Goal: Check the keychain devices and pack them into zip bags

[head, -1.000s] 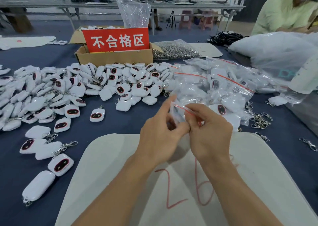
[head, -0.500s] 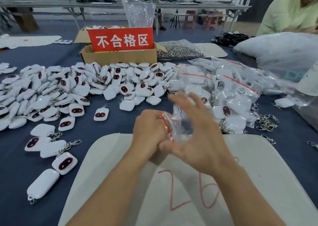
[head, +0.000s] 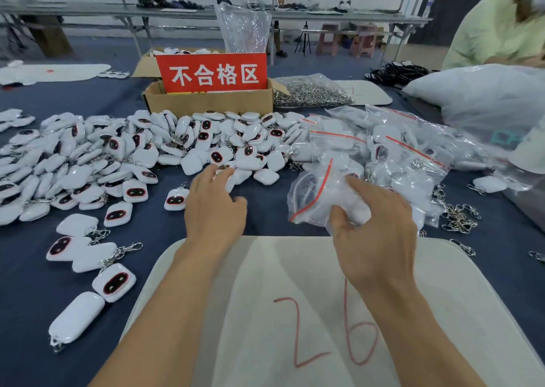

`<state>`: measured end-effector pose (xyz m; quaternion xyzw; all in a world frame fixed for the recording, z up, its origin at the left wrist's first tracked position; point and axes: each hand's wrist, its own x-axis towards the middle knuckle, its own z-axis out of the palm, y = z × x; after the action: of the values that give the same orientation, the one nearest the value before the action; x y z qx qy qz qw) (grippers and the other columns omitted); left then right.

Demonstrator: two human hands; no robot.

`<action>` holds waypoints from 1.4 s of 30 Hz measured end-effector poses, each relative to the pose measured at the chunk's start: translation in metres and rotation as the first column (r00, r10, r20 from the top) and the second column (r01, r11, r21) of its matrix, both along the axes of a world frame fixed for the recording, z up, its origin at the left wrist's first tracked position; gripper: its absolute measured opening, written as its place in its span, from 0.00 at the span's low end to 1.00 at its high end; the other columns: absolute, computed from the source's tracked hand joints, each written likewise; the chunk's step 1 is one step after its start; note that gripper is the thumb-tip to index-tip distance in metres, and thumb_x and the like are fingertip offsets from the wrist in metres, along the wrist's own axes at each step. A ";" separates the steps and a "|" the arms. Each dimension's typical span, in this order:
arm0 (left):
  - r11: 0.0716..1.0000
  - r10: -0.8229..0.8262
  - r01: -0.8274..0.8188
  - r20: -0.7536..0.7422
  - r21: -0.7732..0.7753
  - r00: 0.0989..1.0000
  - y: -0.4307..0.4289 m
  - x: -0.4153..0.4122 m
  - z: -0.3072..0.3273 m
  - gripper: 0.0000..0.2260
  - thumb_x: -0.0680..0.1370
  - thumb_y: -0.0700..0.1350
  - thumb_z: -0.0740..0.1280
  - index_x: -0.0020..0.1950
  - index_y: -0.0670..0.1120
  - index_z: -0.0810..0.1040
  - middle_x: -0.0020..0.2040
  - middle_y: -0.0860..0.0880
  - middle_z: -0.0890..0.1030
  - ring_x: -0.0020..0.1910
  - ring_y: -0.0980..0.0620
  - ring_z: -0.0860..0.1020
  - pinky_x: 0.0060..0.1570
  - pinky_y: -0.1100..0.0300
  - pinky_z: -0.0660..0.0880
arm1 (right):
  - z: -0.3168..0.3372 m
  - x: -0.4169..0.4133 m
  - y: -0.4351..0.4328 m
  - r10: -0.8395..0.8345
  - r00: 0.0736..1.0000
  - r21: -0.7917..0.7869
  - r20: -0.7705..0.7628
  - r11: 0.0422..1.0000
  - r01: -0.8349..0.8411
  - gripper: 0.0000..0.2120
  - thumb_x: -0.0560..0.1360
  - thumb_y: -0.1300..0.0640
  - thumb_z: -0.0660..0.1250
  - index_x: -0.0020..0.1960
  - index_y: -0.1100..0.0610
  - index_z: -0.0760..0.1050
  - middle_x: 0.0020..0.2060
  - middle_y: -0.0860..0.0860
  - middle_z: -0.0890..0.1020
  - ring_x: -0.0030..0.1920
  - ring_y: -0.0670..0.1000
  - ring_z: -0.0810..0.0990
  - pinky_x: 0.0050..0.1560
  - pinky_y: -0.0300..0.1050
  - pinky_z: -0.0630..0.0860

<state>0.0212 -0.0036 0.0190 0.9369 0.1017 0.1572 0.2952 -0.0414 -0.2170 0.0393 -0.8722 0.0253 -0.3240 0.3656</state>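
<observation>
Now the left hand (head: 215,206), fingers loose and holding nothing, sits at the near edge of the keychain devices (head: 206,147) at mid-frame. The right hand (head: 374,227) clutches the zip bag (head: 312,192), its mouth facing left.

Red sign (head: 211,73) standing in cardboard box (head: 211,101): white characters "不合格区". White mat (head: 295,313) at near table edge: handwritten red "26". Teal marks on big plastic bag (head: 486,97): unreadable.

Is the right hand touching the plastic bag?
Touching. The head view shows the right hand with its thumb and fingers curled round the bag, crumpling it.
</observation>
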 end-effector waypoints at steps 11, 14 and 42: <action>0.999 0.047 -0.046 0.067 -0.010 0.997 -0.001 0.005 -0.007 0.09 0.83 0.44 0.62 0.58 0.48 0.82 0.55 0.48 0.81 0.55 0.43 0.77 0.49 0.50 0.72 | 0.000 -0.013 0.026 0.163 0.954 -0.035 0.250 0.987 -0.160 0.23 0.71 0.62 0.66 0.64 0.51 0.82 0.56 0.35 0.71 0.57 0.49 0.77 0.63 0.32 0.68; 0.954 0.203 -0.151 0.186 -0.259 0.961 0.001 0.005 0.002 0.13 0.82 0.43 0.58 0.41 0.43 0.77 0.36 0.45 0.79 0.39 0.40 0.76 0.36 0.48 0.69 | -0.006 -0.010 0.035 0.248 0.968 -0.204 -0.030 0.947 -0.249 0.25 0.73 0.52 0.70 0.70 0.50 0.77 0.64 0.35 0.72 0.63 0.49 0.72 0.68 0.45 0.70; 0.616 -0.179 0.247 0.173 -0.748 0.969 -0.031 -0.009 0.014 0.18 0.84 0.43 0.64 0.70 0.59 0.80 0.61 0.66 0.80 0.61 0.74 0.74 0.59 0.70 0.70 | -0.005 0.006 -0.001 0.379 0.911 0.140 -0.162 0.923 -0.359 0.26 0.72 0.61 0.70 0.64 0.37 0.80 0.60 0.32 0.78 0.59 0.28 0.73 0.60 0.24 0.66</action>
<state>0.0122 -0.0351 0.0334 0.7224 0.0344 0.1015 0.6831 -0.0353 -0.2179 0.0347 -0.8666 -0.0885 -0.1646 0.4626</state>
